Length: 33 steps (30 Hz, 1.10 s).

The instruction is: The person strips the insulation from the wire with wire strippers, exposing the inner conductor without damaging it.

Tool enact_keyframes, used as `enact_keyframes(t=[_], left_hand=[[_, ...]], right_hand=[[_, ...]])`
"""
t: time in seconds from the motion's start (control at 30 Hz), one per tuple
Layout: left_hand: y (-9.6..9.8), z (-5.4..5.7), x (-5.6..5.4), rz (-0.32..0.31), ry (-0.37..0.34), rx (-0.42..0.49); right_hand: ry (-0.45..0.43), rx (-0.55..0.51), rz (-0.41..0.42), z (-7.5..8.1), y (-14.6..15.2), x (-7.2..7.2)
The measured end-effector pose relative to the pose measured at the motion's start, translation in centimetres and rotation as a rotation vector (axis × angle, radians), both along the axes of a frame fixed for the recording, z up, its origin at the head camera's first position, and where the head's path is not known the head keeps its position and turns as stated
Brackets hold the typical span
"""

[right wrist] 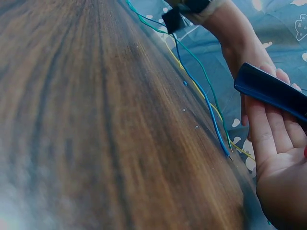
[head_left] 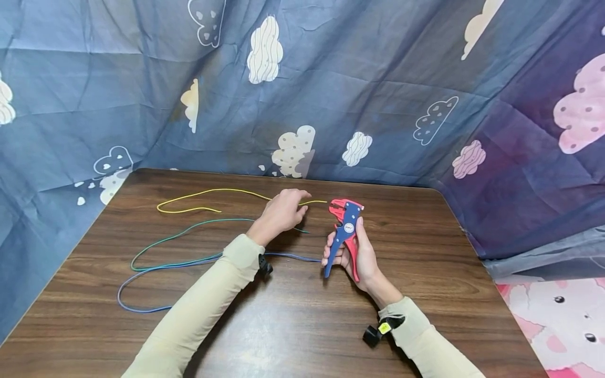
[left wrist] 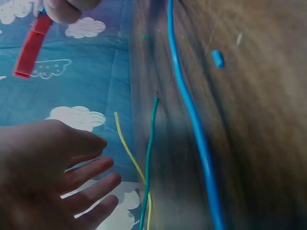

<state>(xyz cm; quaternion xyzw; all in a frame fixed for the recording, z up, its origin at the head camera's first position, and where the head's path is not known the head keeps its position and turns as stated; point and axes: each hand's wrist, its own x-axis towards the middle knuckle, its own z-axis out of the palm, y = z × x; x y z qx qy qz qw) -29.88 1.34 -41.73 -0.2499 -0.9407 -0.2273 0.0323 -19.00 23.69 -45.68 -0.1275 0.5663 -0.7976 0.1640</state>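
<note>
My right hand [head_left: 367,258] holds a wire stripper [head_left: 348,227] with blue and red handles, its red jaws pointing up and left. Over the far part of the table, my left hand [head_left: 282,211] hovers with loosely extended fingers, just above a yellow wire [head_left: 203,193]. The yellow wire's end pokes out beyond the fingers toward the stripper. A green wire [left wrist: 150,139] passes beneath the left wrist and shows a short bare tip. Closest to me lies a blue wire [head_left: 137,274], also bare at its tip in the right wrist view.
A blue scrap of insulation [left wrist: 218,58] and a tiny green scrap [left wrist: 144,37] lie on the wooden table [head_left: 416,252]. Patterned cloth [head_left: 331,94] hangs along the far edge and the sides. Both wrists wear black straps with small cameras.
</note>
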Motion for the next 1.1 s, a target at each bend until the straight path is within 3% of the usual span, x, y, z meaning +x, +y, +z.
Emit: enact_keyframes(t=[0.23, 0.43, 0.73, 0.93, 1.1], left_hand=[[1.2, -0.9, -1.8, 0.028, 0.031, -0.116], [1.6, -2.0, -2.5, 0.036, 0.063, -0.151], [1.7, -1.7, -2.5, 0.032, 0.09, -0.19], [0.8, -1.5, -2.2, 0.027, 0.072, -0.156], [-0.2, -0.9, -1.7, 0.014, 0.127, -0.114]], right_hand=[[-0.003, 0.005, 0.002, 0.0, -0.1, 0.0], [-0.009, 0.0, 0.007, -0.1, 0.0, 0.0], [0.0, 0.01, 0.003, 0.0, -0.1, 0.0], [-0.012, 0.015, 0.004, 0.1, -0.1, 0.1], [-0.012, 0.014, -0.001, 0.0, -0.1, 0.1]])
